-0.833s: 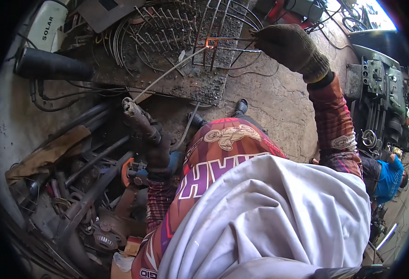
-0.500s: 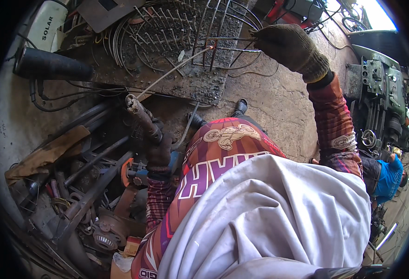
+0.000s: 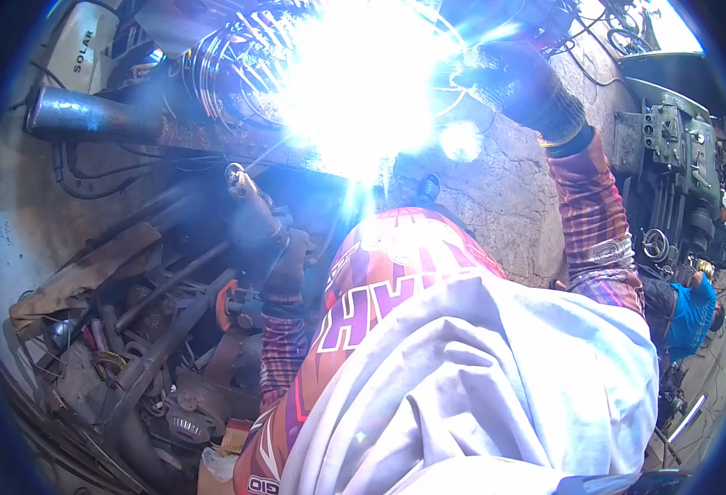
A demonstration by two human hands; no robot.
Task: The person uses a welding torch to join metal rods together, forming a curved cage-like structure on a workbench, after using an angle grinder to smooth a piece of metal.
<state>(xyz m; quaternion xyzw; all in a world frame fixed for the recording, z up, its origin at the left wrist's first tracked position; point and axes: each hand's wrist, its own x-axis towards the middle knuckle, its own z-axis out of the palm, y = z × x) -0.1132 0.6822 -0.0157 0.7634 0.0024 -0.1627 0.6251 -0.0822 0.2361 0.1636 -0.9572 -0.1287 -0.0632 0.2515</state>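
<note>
My left hand (image 3: 291, 257), gloved, is closed around a welding electrode holder (image 3: 252, 200). From the holder's head a thin welding rod (image 3: 274, 152) runs up and right into a blinding white-blue arc glare (image 3: 363, 74) over the metal bench (image 3: 243, 142). My right hand (image 3: 516, 87), in a knitted glove, is closed at the right side of the glare, pinching a thin metal rod of the work. The glare hides the weld spot and most of the bent-rod work. Curved metal rods (image 3: 202, 70) show at its left.
A dark pipe (image 3: 91, 115) lies across the bench's left end. Scrap metal and bars (image 3: 161, 330) pile up at lower left. A green machine (image 3: 676, 157) stands at right, with a person in a blue shirt (image 3: 686, 320) beyond it. A grey cloth (image 3: 478, 388) drapes over my front.
A small glowing point at the rod's tip has become a huge bright arc that washes out the bench top. Both hands stay in nearly the same places.
</note>
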